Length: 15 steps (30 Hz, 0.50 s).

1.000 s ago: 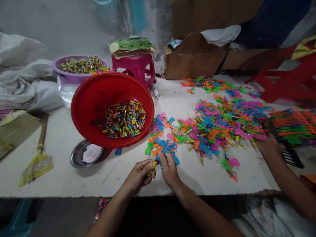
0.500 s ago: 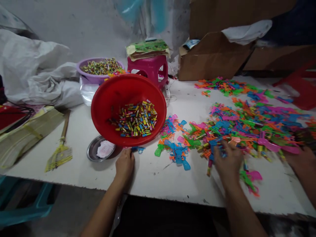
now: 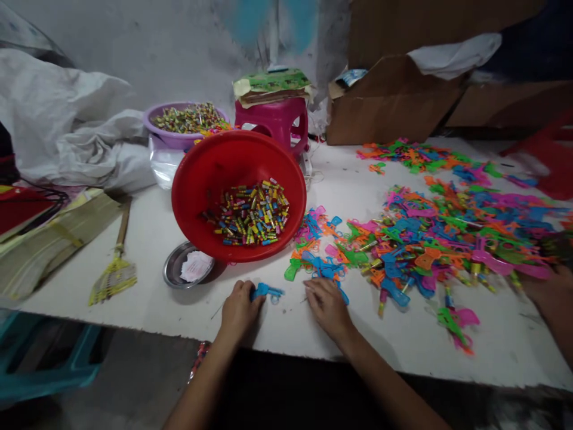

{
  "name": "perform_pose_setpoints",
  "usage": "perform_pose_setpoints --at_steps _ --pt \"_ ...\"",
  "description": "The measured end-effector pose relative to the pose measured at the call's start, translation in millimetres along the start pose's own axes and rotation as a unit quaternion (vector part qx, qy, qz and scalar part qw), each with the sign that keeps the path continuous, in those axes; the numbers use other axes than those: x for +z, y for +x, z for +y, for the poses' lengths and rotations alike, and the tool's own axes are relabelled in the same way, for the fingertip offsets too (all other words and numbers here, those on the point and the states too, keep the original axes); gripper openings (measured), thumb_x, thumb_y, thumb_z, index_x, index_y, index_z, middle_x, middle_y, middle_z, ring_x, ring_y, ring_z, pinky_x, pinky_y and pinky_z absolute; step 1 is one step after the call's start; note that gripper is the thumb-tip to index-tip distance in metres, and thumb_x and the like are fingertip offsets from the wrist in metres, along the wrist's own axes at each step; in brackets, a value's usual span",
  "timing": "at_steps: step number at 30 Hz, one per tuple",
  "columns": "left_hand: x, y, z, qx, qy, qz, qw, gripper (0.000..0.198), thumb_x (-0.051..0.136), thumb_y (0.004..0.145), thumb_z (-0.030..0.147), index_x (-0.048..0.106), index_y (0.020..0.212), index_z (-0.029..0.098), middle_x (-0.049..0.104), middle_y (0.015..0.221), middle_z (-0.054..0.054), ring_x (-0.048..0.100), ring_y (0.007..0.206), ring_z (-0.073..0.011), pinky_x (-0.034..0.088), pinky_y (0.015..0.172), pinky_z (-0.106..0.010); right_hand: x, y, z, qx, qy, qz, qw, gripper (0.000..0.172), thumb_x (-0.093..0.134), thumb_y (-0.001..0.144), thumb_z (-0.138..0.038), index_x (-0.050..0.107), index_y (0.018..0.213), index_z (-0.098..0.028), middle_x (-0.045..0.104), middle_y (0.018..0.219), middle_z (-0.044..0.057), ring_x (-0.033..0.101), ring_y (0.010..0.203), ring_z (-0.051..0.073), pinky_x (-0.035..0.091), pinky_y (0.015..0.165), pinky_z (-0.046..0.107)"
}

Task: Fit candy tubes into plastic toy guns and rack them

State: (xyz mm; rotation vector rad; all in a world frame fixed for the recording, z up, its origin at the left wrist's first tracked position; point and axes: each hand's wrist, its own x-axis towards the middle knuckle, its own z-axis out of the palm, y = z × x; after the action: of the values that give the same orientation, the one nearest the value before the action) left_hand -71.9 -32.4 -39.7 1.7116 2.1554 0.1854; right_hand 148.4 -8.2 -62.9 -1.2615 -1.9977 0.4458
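My left hand [image 3: 239, 309] is closed around the handle of a blue plastic toy gun [image 3: 267, 291], whose barrel points right, low over the table. A thin dark line [image 3: 217, 311], possibly a wire, shows beside that hand. To the right, my right hand [image 3: 330, 307] has its fingers drawn together, pointing left toward the toy gun; whatever may be between the fingertips is too small to make out. Just behind it lie more blue toy guns [image 3: 329, 269]. A large red basin [image 3: 197, 173], tilted forward, holds many small tubes with coloured wrappers [image 3: 255, 215].
A metal bowl [image 3: 172, 276] with paper slips [image 3: 196, 266] stands left of the basin, near a yellow hand-shaped tool [image 3: 114, 280]. Colourful toy guns [image 3: 425, 233] are heaped at right, where another person's hand [image 3: 548, 292] rests. Behind stand a pink stool [image 3: 273, 119] and a cardboard box [image 3: 389, 101].
My right hand has moved left from the toy gun heap to beside my left hand. My left hand has come slightly right and nearer, bringing the blue toy gun from the basin's rim.
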Motion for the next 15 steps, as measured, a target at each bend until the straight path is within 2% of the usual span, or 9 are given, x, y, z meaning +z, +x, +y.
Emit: perform_pose_setpoints --at_steps 3,5,7,9,11,13,15 --pt "-5.3 12.2 -15.2 -0.103 0.033 0.089 0.990 0.033 0.040 0.081 0.042 0.053 0.096 0.015 0.056 0.094 -0.012 0.057 0.085 -0.0247 0.040 0.067 -0.032 -12.1 -4.5 21.5 0.075 -0.111 0.088 0.987 0.028 0.046 0.082 -0.035 0.061 0.098 -0.017 0.058 0.089 0.010 0.051 0.087 0.023 0.041 0.080 0.040" --pt "-9.3 18.9 -22.9 -0.156 0.058 0.139 0.976 0.040 0.037 0.082 0.044 0.051 0.101 0.012 0.055 0.095 -0.016 0.056 0.085 -0.0283 0.041 0.065 -0.035 -13.9 -7.5 31.4 0.128 -0.161 0.098 0.974 0.039 0.049 0.077 -0.044 0.058 0.102 -0.015 0.056 0.092 0.012 0.050 0.089 0.026 0.041 0.078 0.042" --pt "-10.9 20.5 -22.5 -0.165 0.066 0.180 0.967 0.044 0.037 0.081 0.044 0.049 0.105 0.010 0.054 0.097 -0.018 0.056 0.084 -0.0295 0.041 0.064 -0.036 -9.6 -7.9 35.6 0.154 -0.162 0.077 0.972 0.048 0.052 0.074 -0.049 0.054 0.107 -0.015 0.054 0.096 0.013 0.049 0.091 0.027 0.041 0.078 0.042" --pt "-8.7 16.0 -12.5 -0.133 0.032 0.215 0.967 0.043 0.039 0.081 0.040 0.045 0.112 0.010 0.052 0.100 -0.017 0.056 0.083 -0.0272 0.042 0.064 -0.035 -2.2 -5.2 35.4 0.152 -0.126 0.057 0.979 0.049 0.052 0.074 -0.047 0.050 0.111 -0.016 0.053 0.098 0.012 0.049 0.093 0.026 0.041 0.079 0.041" --pt "-2.9 7.8 4.4 -0.063 -0.051 0.201 0.976 0.041 0.041 0.080 0.034 0.044 0.115 0.013 0.054 0.097 -0.013 0.056 0.080 -0.0223 0.043 0.066 -0.032 4.2 -1.3 32.8 0.143 -0.090 0.049 0.984 0.047 0.053 0.074 -0.042 0.048 0.112 -0.016 0.053 0.099 0.011 0.049 0.094 0.025 0.040 0.081 0.040" --pt "5.1 0.8 23.7 0.028 -0.146 0.128 0.981 0.032 0.044 0.078 0.030 0.051 0.106 0.015 0.056 0.087 -0.008 0.055 0.076 -0.0181 0.043 0.068 -0.029 7.0 1.4 28.8 0.139 -0.077 0.050 0.986 0.044 0.054 0.073 -0.038 0.048 0.110 -0.015 0.054 0.099 0.011 0.049 0.094 0.025 0.040 0.082 0.040" --pt "14.0 -1.1 41.4 0.089 -0.214 0.055 0.971 0.024 0.047 0.076 0.027 0.057 0.095 0.017 0.057 0.080 -0.005 0.054 0.072 -0.0162 0.042 0.070 -0.027 6.0 1.8 24.2 0.135 -0.080 0.044 0.987 0.039 0.054 0.072 -0.033 0.050 0.106 -0.015 0.055 0.098 0.011 0.049 0.093 0.025 0.039 0.082 0.039"
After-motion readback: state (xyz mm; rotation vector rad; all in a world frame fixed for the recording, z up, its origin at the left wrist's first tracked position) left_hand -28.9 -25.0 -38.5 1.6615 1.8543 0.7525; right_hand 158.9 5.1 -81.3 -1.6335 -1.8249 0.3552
